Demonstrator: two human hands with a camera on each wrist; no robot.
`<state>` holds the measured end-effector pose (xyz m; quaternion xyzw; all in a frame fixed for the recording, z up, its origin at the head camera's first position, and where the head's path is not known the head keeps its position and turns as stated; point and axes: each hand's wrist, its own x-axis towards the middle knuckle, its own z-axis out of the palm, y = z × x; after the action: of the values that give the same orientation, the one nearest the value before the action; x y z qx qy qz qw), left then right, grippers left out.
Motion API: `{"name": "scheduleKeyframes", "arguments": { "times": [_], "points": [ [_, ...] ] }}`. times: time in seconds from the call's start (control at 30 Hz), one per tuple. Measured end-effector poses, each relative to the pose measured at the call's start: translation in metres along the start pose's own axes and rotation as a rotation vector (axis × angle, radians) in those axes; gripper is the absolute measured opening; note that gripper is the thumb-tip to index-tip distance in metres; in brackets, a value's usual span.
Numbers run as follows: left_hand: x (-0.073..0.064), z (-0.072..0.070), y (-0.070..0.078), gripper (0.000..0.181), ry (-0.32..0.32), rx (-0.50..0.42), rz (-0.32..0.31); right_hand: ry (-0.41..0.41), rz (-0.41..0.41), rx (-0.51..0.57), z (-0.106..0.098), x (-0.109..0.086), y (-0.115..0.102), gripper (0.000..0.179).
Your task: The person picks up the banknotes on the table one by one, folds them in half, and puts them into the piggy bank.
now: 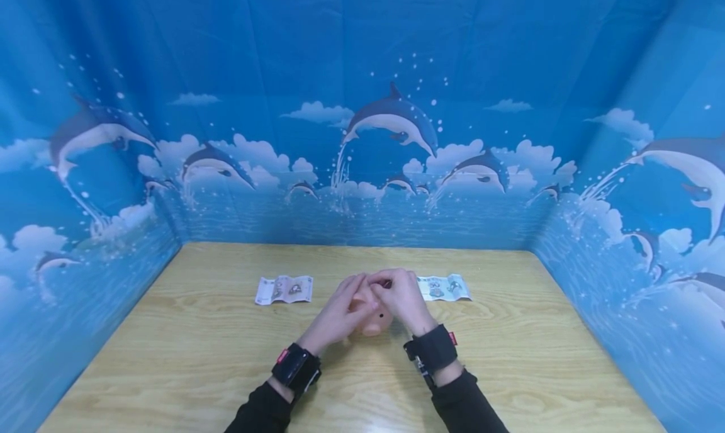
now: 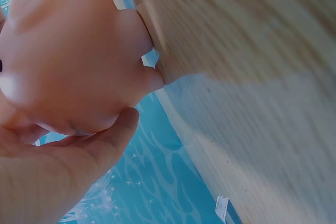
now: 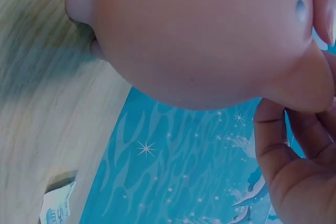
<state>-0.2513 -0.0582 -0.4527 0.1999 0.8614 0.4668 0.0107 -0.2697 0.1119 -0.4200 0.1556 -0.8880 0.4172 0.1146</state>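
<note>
A pink piggy bank (image 1: 374,326) stands on the wooden table between both hands, its snout towards me. My left hand (image 1: 338,313) holds it on its left side; in the left wrist view the thumb of that hand (image 2: 68,166) lies along the round body (image 2: 68,51). At the top, the fingers of my right hand (image 1: 401,298) are bent and meet the left fingertips. The right wrist view has this hand (image 3: 299,177) beside the pig's ear (image 3: 304,80), touching it. Whether anything lies between the right fingertips is hidden.
A pinkish banknote (image 1: 284,290) lies to the left of the piggy bank, and a greenish banknote (image 1: 444,287) to the right, partly behind my right hand. Blue dolphin-print curtain (image 1: 362,219) encloses the table (image 1: 226,357) at the back and both sides.
</note>
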Motion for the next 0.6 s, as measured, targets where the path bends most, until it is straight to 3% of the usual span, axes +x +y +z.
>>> {"name": "scheduleKeyframes", "arguments": {
  "times": [0.6],
  "points": [
    [0.0006, 0.0007, -0.0011, 0.081, -0.009, 0.017, -0.006, -0.044, -0.04, -0.067, -0.0035, -0.0016, -0.0031, 0.016]
  ]
}}
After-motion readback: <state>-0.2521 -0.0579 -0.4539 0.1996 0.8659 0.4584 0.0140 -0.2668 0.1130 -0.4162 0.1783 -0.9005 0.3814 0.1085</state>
